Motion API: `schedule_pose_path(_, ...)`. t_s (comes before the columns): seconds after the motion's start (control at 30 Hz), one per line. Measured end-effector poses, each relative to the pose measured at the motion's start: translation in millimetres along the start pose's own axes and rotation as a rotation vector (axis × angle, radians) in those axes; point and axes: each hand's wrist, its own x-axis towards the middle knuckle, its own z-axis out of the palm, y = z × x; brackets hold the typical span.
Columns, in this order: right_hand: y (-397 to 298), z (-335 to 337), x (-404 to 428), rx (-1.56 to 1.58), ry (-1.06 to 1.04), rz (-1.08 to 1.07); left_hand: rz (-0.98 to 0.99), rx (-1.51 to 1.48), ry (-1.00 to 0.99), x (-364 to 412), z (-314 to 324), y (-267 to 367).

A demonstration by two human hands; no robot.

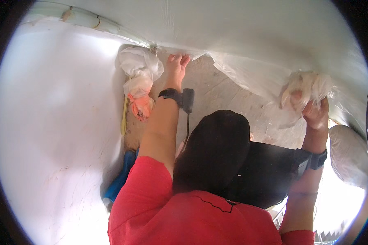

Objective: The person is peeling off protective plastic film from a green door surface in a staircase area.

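A large sheet of translucent plastic film (239, 33) hangs across the top of the view, above a concrete floor (214, 82). My left hand (178, 62) reaches up to the film's lower edge, fingers spread; whether it pinches the edge cannot be told. At the right, my right hand (316, 111) is closed around a crumpled, slightly blurred bunch of thin whitish plastic (309, 85), which lies against the film. Left of my left forearm, a knotted white plastic bag (139, 62) with an orange lower part (140, 105) rests by the wall.
A smooth white wall or sheet (55, 92) fills the left side. A yellow strip (124, 118) and a blue object (122, 174) are along its foot. A pale pole (86, 20) runs at top left. A full whitish sack (349, 156) stands at right, above a rack or basket (328, 237).
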Motion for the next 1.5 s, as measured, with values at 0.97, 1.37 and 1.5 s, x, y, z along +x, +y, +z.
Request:
schedule_pose_path(0.97, -33.9, 32.8, -56.5, -0.379, -0.146, 0.105, 0.03, 0.259, -0.011, 9.7, -7.0, 41.0)
schedule_pose_path(1.37, -30.8, 32.2, -61.0, -0.334, -0.147, 0.213, -0.049, 0.0, -0.031, -15.9, -10.9, 54.1)
schedule_pose_path(1.5, -26.1, 31.5, -62.8, -0.413, -0.16, 0.14, -0.061, -0.021, 0.012, -18.2, -20.8, 52.7)
